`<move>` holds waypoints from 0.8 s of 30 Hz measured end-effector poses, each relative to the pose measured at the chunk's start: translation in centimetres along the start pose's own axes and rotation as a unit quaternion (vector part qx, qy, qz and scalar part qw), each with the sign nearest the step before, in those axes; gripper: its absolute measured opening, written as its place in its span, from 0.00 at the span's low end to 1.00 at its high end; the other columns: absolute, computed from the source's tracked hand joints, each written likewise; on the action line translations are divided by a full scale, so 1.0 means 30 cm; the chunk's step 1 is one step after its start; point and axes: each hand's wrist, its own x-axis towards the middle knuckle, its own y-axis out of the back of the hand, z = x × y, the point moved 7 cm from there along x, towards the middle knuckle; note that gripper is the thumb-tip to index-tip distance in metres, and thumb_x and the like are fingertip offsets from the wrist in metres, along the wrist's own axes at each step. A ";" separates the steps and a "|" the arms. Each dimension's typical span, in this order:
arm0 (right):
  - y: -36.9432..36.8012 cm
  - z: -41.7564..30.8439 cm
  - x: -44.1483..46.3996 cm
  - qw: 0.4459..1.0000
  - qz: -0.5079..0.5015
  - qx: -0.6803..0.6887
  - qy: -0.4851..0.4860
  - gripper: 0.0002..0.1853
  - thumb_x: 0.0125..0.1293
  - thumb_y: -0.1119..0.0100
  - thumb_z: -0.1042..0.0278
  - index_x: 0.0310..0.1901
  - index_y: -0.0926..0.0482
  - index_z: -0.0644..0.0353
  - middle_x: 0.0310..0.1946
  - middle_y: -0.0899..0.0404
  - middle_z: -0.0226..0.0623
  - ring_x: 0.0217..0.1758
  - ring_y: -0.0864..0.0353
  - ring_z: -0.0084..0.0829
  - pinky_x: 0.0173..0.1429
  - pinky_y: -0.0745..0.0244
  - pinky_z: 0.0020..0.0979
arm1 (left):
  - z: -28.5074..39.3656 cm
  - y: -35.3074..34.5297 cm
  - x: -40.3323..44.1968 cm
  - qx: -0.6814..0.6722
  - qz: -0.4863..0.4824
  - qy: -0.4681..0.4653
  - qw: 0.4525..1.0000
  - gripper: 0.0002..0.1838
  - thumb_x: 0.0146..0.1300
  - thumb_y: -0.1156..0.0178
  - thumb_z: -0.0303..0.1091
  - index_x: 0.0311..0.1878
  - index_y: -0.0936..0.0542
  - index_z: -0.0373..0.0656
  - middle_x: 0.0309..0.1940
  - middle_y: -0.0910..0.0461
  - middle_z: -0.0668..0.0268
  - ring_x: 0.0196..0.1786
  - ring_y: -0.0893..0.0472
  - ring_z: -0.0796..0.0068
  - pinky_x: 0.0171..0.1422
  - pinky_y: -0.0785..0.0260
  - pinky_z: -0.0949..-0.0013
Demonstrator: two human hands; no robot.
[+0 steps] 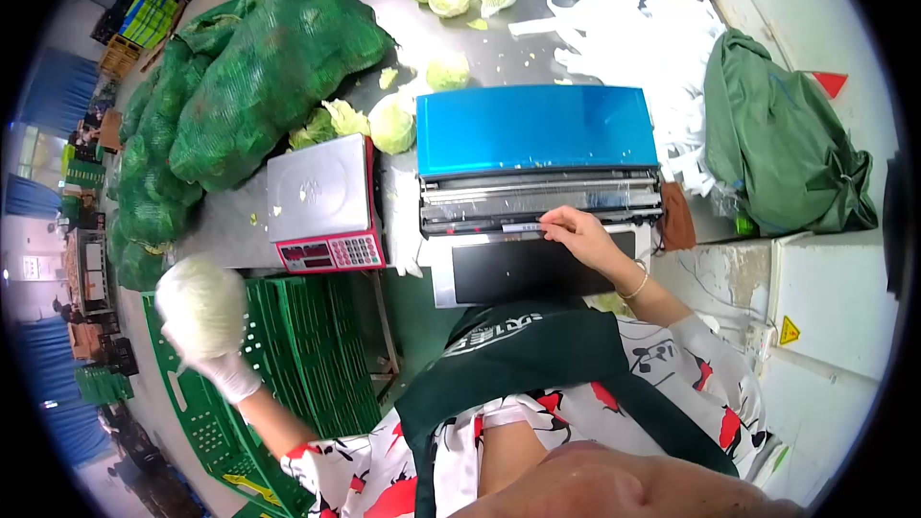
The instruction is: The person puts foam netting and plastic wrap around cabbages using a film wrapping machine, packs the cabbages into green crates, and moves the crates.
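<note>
A gloved left hand [219,363] cradles a pale cabbage [200,307] beside green crates [321,341], its grip curled around the underside. The bare right hand [578,233] is at the front edge of a blue-lidded machine [539,146], thumb and fingers nearly together by a small white strip [523,227]; whether they pinch it cannot be told. Steady handling likely calls for full support beneath the cabbage and a light right touch. Beyond, a red-trimmed scale [321,197] sits on the tabletop [230,225], with net sacks [269,77] and loose cabbages [449,0] farther off.

A rumpled green cloth [782,139] lies near a yellow warning triangle [789,331].
</note>
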 end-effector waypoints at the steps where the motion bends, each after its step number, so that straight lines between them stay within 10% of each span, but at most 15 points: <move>1: 0.024 -0.009 0.024 1.000 0.002 0.005 -0.001 0.10 0.69 0.39 0.71 0.48 0.21 0.65 0.38 0.17 0.31 0.40 0.19 0.21 0.47 0.24 0.25 | 0.114 0.073 0.028 0.031 0.013 -0.075 0.997 0.37 0.71 0.58 0.63 0.73 0.36 0.45 0.69 0.32 0.51 0.69 0.30 0.49 0.70 0.33 0.39; 12: 0.530 -0.223 0.640 0.988 0.131 -0.036 0.077 0.10 0.68 0.40 0.67 0.46 0.18 0.63 0.38 0.16 0.32 0.41 0.19 0.21 0.44 0.25 0.24 | 0.413 0.801 0.214 0.341 0.296 -0.183 0.873 0.31 0.72 0.47 0.49 0.71 0.32 0.38 0.68 0.30 0.49 0.70 0.31 0.55 0.74 0.40 0.58; 16: 0.657 -0.197 1.100 0.974 0.182 -0.124 0.054 0.26 0.60 0.30 0.54 0.52 0.22 0.67 0.43 0.17 0.39 0.45 0.19 0.27 0.50 0.25 0.26 | 0.283 0.349 0.278 0.564 0.240 -0.260 0.746 0.30 0.73 0.48 0.46 0.69 0.31 0.32 0.67 0.29 0.51 0.68 0.29 0.58 0.73 0.39 0.61; 24: 0.741 -0.217 1.867 0.949 0.305 -0.074 -0.011 0.60 0.43 0.23 0.36 0.64 0.37 0.82 0.63 0.31 0.64 0.67 0.27 0.49 0.67 0.31 0.36 | -0.262 -0.349 0.325 0.611 -0.052 -0.206 0.762 0.23 0.76 0.49 0.35 0.68 0.30 0.34 0.63 0.25 0.54 0.64 0.25 0.65 0.70 0.37 0.65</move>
